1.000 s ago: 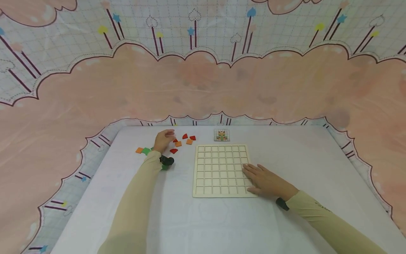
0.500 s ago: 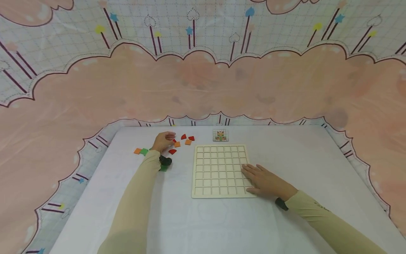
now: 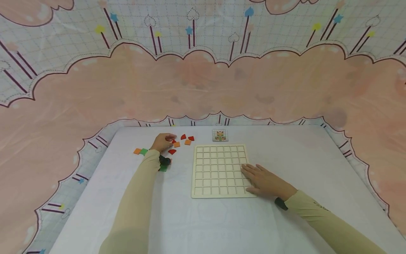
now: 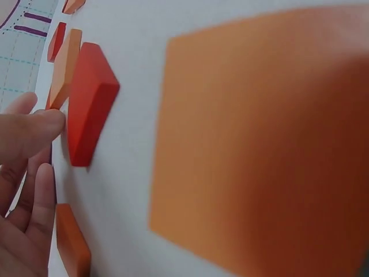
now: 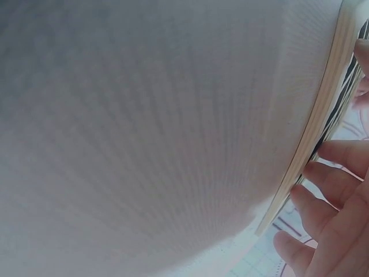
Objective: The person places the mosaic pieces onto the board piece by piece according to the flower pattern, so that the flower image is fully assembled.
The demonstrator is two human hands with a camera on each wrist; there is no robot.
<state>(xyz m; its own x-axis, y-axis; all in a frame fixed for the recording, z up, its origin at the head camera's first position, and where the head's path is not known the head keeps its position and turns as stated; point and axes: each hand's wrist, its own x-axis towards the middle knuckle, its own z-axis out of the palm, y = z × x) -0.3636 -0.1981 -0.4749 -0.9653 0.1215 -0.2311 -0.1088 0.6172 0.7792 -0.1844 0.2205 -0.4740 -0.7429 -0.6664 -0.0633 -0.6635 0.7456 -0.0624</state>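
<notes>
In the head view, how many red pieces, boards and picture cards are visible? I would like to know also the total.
Red pieces: 4, one partly hidden by the left hand
Board: 1
Picture card: 1
Total: 6

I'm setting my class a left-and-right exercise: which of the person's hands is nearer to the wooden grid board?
Right. The right hand rests on the right edge of the grid board; the left hand is off to the board's left, among the coloured pieces.
</notes>
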